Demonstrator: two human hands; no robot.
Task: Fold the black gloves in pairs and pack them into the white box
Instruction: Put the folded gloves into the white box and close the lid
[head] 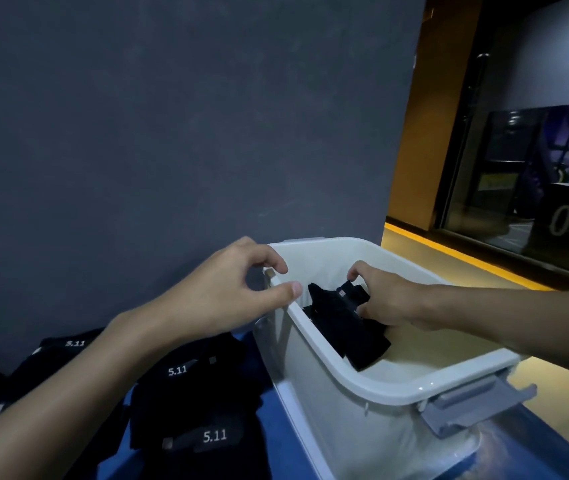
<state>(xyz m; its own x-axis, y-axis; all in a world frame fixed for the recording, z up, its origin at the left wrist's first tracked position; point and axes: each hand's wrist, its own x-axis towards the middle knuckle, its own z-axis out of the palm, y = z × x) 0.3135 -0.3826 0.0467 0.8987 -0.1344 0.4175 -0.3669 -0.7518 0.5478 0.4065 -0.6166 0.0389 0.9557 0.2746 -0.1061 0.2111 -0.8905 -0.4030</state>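
A dark grey wall (137, 133) fills the background. Below it, a blue counter (276, 438) carries an open white box (397, 393) on the right and a pile of loose black gloves (189, 393) with white "5.11" labels on the left. The left hand (220, 296) hovers at the box's far left corner, its grip loose, thumb and forefinger parted and holding nothing. The right hand (390, 299) reaches inside the box, its grip pinching a folded black glove pair (342, 317) lying against the left inner wall. A grey latch (477, 407) hangs from the near rim.
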